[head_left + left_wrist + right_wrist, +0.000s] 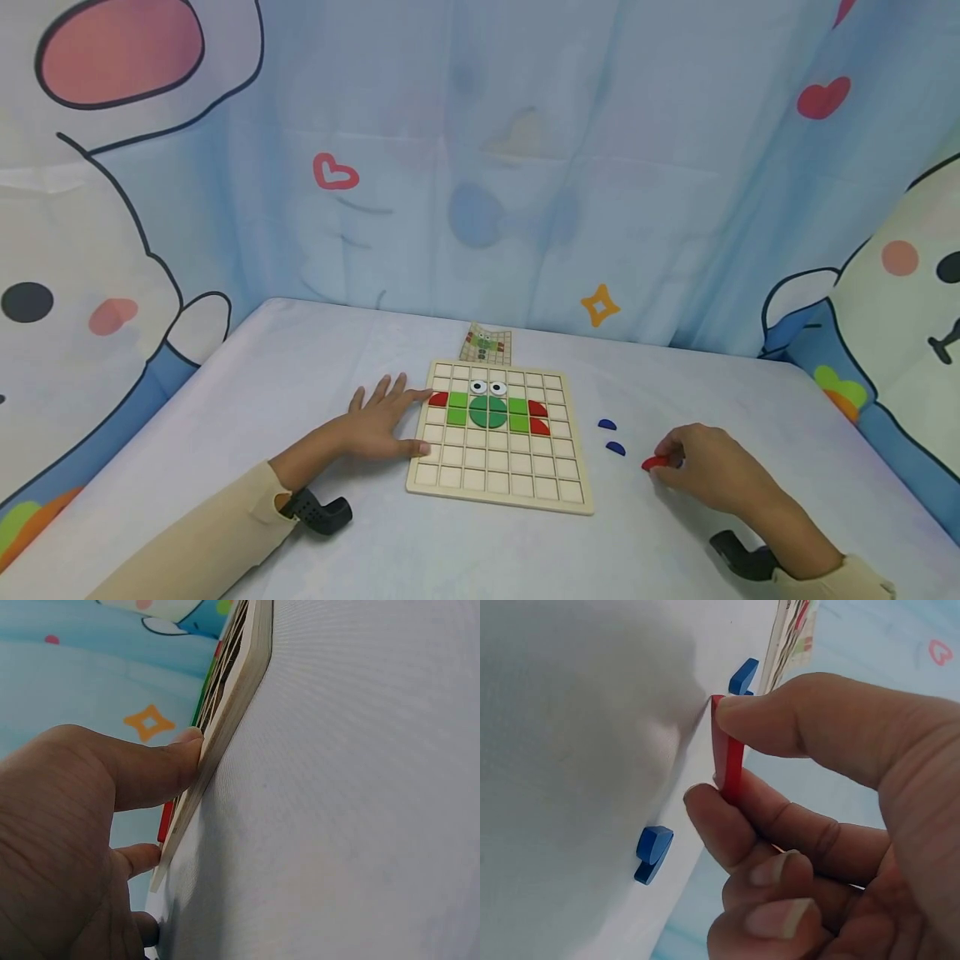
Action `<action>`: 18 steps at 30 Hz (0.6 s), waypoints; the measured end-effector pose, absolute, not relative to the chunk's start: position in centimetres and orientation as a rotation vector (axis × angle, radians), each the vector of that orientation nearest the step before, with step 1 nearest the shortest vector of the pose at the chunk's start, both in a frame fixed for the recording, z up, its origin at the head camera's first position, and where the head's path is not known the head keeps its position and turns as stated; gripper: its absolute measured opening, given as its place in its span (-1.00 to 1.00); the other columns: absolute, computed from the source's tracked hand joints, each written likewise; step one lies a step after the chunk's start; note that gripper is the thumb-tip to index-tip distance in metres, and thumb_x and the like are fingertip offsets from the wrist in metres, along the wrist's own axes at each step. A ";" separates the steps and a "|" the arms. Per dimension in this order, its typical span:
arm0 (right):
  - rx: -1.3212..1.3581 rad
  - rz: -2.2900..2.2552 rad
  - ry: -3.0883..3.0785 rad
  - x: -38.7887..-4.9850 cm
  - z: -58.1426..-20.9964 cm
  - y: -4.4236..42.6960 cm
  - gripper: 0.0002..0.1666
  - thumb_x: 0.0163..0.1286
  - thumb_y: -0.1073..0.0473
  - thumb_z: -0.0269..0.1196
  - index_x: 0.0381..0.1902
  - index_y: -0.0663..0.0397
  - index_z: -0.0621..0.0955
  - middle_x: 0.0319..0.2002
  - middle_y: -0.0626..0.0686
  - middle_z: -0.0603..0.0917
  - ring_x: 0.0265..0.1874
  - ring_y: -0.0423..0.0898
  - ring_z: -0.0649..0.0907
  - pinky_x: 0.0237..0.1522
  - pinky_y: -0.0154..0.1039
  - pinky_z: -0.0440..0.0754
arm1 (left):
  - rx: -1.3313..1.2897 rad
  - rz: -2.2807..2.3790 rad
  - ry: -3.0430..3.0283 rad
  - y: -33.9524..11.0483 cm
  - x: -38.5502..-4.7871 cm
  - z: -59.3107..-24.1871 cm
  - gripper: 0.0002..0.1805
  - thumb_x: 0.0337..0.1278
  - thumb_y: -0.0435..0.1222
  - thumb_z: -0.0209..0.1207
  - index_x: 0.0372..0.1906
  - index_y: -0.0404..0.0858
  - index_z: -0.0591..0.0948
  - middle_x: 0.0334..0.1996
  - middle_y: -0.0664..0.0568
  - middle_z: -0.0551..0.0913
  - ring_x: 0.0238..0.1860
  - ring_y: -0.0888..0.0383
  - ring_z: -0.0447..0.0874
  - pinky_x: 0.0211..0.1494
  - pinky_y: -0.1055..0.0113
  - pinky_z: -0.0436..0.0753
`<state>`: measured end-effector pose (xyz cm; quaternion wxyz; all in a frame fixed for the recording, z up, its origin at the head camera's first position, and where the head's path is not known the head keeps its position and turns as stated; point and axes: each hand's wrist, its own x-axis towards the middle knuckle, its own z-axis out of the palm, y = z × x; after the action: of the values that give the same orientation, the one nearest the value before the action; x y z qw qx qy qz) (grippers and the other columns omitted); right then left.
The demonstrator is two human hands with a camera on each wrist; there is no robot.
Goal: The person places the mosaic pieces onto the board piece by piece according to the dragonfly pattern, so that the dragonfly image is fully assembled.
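Observation:
A wooden grid board (498,481) lies on the table. Set in it are two eye pieces (488,387), a dark green circle (488,412) of quarter pieces, light green squares (517,415), and red quarter pieces (538,426) at both sides. My left hand (378,423) has its fingers spread, with the thumb (161,769) and index finger touching the board's left edge. Right of the board, my right hand (708,467) pinches a red quarter-circle piece (729,754) between thumb and fingertips, just over the cloth. Two blue half-round pieces (615,448) lie between that hand and the board.
A small pattern card (486,343) with a similar design lies behind the board. More blue pieces (652,851) sit near my right fingers. A white cloth (360,533) covers the table, and a printed blue curtain (525,167) hangs behind it.

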<state>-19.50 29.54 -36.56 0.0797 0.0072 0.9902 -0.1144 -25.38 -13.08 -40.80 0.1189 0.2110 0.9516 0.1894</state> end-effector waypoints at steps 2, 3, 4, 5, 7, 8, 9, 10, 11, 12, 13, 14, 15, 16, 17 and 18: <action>0.021 -0.350 2.965 -19.5 -36.5 29.4 -0.61 0.09 0.13 0.49 -0.19 0.27 0.70 -0.39 0.03 0.67 -0.44 -0.09 0.51 -0.42 -0.27 0.59 | 0.620 0.557 2.783 -13.1 -25.4 -40.7 -0.07 0.14 0.27 0.14 0.55 0.07 0.11 0.59 -0.25 -0.19 0.59 -0.26 -0.38 0.47 -0.39 -0.30; 0.018 -0.355 2.967 -19.5 -36.5 29.3 -0.61 0.08 0.13 0.49 -0.19 0.26 0.70 -0.39 0.03 0.67 -0.45 -0.09 0.51 -0.42 -0.27 0.59 | 0.621 0.561 2.783 -13.2 -25.4 -40.7 -0.07 0.14 0.27 0.14 0.55 0.07 0.11 0.59 -0.25 -0.18 0.59 -0.26 -0.38 0.47 -0.40 -0.30; 0.013 -0.359 2.970 -19.5 -36.5 29.2 -0.61 0.08 0.13 0.49 -0.19 0.26 0.70 -0.39 0.03 0.67 -0.45 -0.09 0.51 -0.42 -0.27 0.59 | 0.621 0.563 2.782 -13.2 -25.4 -40.7 -0.07 0.14 0.26 0.14 0.56 0.07 0.11 0.59 -0.25 -0.18 0.59 -0.26 -0.38 0.47 -0.39 -0.30; 0.009 -0.364 2.974 -19.5 -36.5 29.1 -0.61 0.08 0.13 0.49 -0.19 0.26 0.70 -0.39 0.03 0.67 -0.45 -0.09 0.51 -0.43 -0.27 0.59 | 0.621 0.568 2.780 -13.2 -25.4 -40.7 -0.07 0.14 0.26 0.15 0.55 0.07 0.12 0.59 -0.25 -0.18 0.59 -0.26 -0.38 0.47 -0.39 -0.30; -0.003 -0.377 2.978 -19.5 -36.5 29.0 -0.61 0.07 0.12 0.50 -0.20 0.25 0.71 -0.39 0.03 0.67 -0.45 -0.09 0.50 -0.44 -0.27 0.58 | 0.624 0.575 2.775 -13.1 -25.3 -40.7 -0.07 0.14 0.25 0.15 0.56 0.07 0.11 0.59 -0.25 -0.18 0.59 -0.26 -0.38 0.47 -0.39 -0.30; -0.015 -0.380 2.980 -19.5 -36.5 28.9 -0.62 0.06 0.11 0.50 -0.20 0.23 0.71 -0.39 0.02 0.67 -0.45 -0.09 0.50 -0.43 -0.27 0.58 | 0.625 0.578 2.772 -13.1 -25.3 -40.7 -0.07 0.14 0.26 0.15 0.56 0.07 0.12 0.59 -0.25 -0.19 0.59 -0.26 -0.38 0.47 -0.39 -0.30; -0.028 -0.383 2.980 -19.5 -36.5 28.7 -0.62 0.06 0.11 0.50 -0.21 0.22 0.72 -0.39 0.01 0.68 -0.44 -0.10 0.50 -0.43 -0.27 0.57 | 0.626 0.581 2.770 -13.1 -25.3 -40.7 -0.07 0.14 0.26 0.15 0.55 0.07 0.12 0.59 -0.24 -0.19 0.59 -0.26 -0.38 0.48 -0.39 -0.30; -0.040 -0.391 2.978 -19.6 -36.4 28.6 -0.63 0.06 0.11 0.50 -0.21 0.21 0.72 -0.39 0.01 0.68 -0.44 -0.10 0.50 -0.43 -0.27 0.56 | 0.626 0.582 2.770 -13.0 -25.3 -40.7 -0.08 0.14 0.25 0.15 0.55 0.07 0.12 0.59 -0.24 -0.19 0.59 -0.26 -0.38 0.48 -0.39 -0.30; -0.056 -0.399 2.976 -19.6 -36.4 28.3 -0.64 0.06 0.12 0.50 -0.22 0.19 0.72 -0.38 0.00 0.68 -0.44 -0.10 0.50 -0.43 -0.27 0.56 | 0.624 0.583 2.770 -13.0 -25.3 -40.7 -0.08 0.14 0.25 0.15 0.55 0.07 0.12 0.59 -0.24 -0.19 0.59 -0.26 -0.38 0.48 -0.39 -0.30; -0.075 -0.405 2.976 -19.7 -36.3 28.0 -0.66 0.06 0.12 0.49 -0.22 0.18 0.73 -0.38 0.00 0.69 -0.44 -0.10 0.50 -0.44 -0.26 0.55 | 0.622 0.580 2.771 -13.0 -25.3 -40.8 -0.08 0.14 0.25 0.15 0.55 0.07 0.12 0.59 -0.24 -0.18 0.59 -0.26 -0.38 0.48 -0.39 -0.30; -0.099 -0.409 2.977 -19.8 -36.2 27.5 -0.68 0.06 0.14 0.49 -0.23 0.17 0.73 -0.38 -0.01 0.69 -0.44 -0.11 0.50 -0.44 -0.27 0.54 | 0.619 0.578 2.774 -13.0 -25.3 -40.8 -0.08 0.14 0.25 0.15 0.55 0.07 0.12 0.59 -0.24 -0.18 0.59 -0.26 -0.37 0.48 -0.39 -0.30; -0.130 -0.412 2.980 -19.9 -36.1 27.1 -0.69 0.06 0.15 0.49 -0.24 0.16 0.73 -0.38 -0.01 0.69 -0.45 -0.11 0.50 -0.45 -0.27 0.53 | 0.614 0.576 2.777 -13.0 -25.3 -40.8 -0.08 0.14 0.25 0.15 0.55 0.07 0.13 0.59 -0.24 -0.18 0.59 -0.25 -0.37 0.48 -0.38 -0.30; -0.159 -0.416 2.982 -20.0 -35.9 26.6 -0.70 0.06 0.15 0.49 -0.25 0.16 0.73 -0.39 -0.02 0.69 -0.46 -0.12 0.50 -0.47 -0.28 0.53 | 0.611 0.574 2.779 -13.0 -25.3 -40.8 -0.08 0.14 0.25 0.16 0.55 0.07 0.13 0.59 -0.24 -0.17 0.59 -0.25 -0.37 0.48 -0.38 -0.30; -0.194 -0.425 2.985 -20.1 -35.7 26.0 -0.71 0.06 0.17 0.49 -0.26 0.16 0.73 -0.39 -0.02 0.69 -0.47 -0.13 0.50 -0.48 -0.28 0.53 | 0.608 0.573 2.781 -13.0 -25.3 -40.7 -0.08 0.14 0.25 0.16 0.55 0.07 0.13 0.59 -0.24 -0.17 0.59 -0.25 -0.36 0.48 -0.38 -0.29; -0.233 -0.425 2.989 -20.3 -35.5 25.4 -0.72 0.05 0.17 0.50 -0.27 0.15 0.73 -0.39 -0.03 0.69 -0.48 -0.13 0.51 -0.49 -0.29 0.52 | 0.607 0.571 2.782 -13.0 -25.3 -40.7 -0.08 0.14 0.25 0.15 0.55 0.07 0.13 0.59 -0.24 -0.17 0.59 -0.26 -0.36 0.48 -0.38 -0.29; -0.275 -0.423 2.993 -20.4 -35.3 24.7 -0.74 0.05 0.17 0.50 -0.29 0.14 0.73 -0.40 -0.04 0.69 -0.48 -0.14 0.51 -0.49 -0.30 0.53 | 0.608 0.571 2.783 -13.0 -25.3 -40.7 -0.08 0.14 0.25 0.15 0.55 0.07 0.13 0.59 -0.24 -0.17 0.59 -0.26 -0.36 0.48 -0.39 -0.29</action>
<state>-20.44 24.72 -35.30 0.0532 -0.0904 0.9847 -0.1393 -25.28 -13.05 -40.69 0.1181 0.2077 0.9512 0.1951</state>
